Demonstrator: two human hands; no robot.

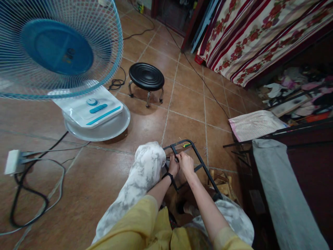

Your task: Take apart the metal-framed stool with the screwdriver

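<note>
A black metal frame (205,170) with rounded corners and crossbars is propped between my knees, tilted away from me. My left hand (173,166), with a black band at the wrist, is curled around a bar near its far left corner. My right hand (186,162) sits right beside it, thumb and fingers pinched together at the same bar. Whatever small thing may be between those fingertips is hidden. Just beyond the hands, a small yellow-green and black tool (186,145) shows through the frame's far end; its kind is unclear.
A blue and white fan (104,107) stands at left, near a white power adapter (14,162) with looped cables. Ahead is a low black stool (146,76) on casters. Cords cross the tiled floor (145,128). At right are a grey-covered bench (275,180) and cluttered shelf (299,100).
</note>
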